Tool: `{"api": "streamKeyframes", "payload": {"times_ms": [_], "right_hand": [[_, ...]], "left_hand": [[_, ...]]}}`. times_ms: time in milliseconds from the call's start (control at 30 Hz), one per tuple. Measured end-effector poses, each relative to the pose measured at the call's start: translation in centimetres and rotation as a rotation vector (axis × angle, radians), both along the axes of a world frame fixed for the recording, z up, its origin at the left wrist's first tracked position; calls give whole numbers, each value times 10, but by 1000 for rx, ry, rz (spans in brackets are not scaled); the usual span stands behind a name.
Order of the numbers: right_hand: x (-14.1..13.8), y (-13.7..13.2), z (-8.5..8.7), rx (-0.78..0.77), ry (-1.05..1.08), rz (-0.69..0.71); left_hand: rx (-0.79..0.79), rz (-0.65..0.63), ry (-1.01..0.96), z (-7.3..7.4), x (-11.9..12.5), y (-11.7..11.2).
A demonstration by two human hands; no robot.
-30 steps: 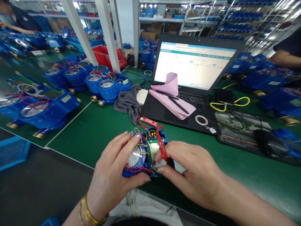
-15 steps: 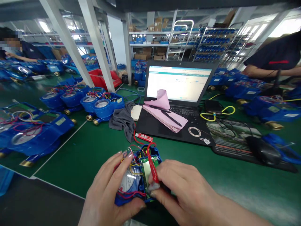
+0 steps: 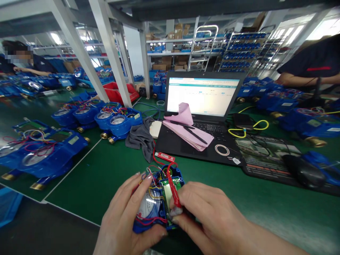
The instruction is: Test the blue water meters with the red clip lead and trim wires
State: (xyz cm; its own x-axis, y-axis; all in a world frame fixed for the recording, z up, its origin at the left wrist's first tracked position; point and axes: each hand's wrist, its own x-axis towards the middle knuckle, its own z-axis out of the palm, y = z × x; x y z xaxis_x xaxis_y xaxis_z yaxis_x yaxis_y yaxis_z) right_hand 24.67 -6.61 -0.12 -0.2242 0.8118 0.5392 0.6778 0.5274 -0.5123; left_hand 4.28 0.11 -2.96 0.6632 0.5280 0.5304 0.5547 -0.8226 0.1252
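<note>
A blue water meter (image 3: pixel 149 207) with an uncovered housing sits in front of me on the green bench. Red, yellow and white wires loop over its round dial, and a green circuit board (image 3: pixel 168 193) lies in its right half. My left hand (image 3: pixel 123 216) is closed around the meter's left side, thumb at the near edge. Between thumb and fingers my right hand (image 3: pixel 209 209) pinches the end of a red-wrapped cable (image 3: pixel 173 187) with a greyish tip, held at the board. The exact contact point is hidden by the fingers.
Behind the meter stands a laptop (image 3: pixel 203 95) with pink paper (image 3: pixel 188 134) and pens on it. A grey cloth (image 3: pixel 142 138) and a red-white stick-like item (image 3: pixel 164 157) lie nearby. Several blue meters (image 3: pixel 50 152) stand left; a mouse (image 3: pixel 302 170) rests right. Two people work beyond.
The view has shifted slightly, so the scene sits a little lower and further right. Both hands keep their hold on the meter and the red cable.
</note>
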Motion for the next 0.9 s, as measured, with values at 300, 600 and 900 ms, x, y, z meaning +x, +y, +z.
{"api": "streamKeyframes", "payload": {"times_ms": [300,600,900], "right_hand": [[0,-3,1,-15,-7,-5],[3,-4,1,-24,-31,8],[4,-5,0,-41,-46,15]], "left_hand": [[-23,4,5,-3,-3,-1],[-134,-11,-20,0,2,-4],[-190,-21,-35,-1,0,-5]]}}
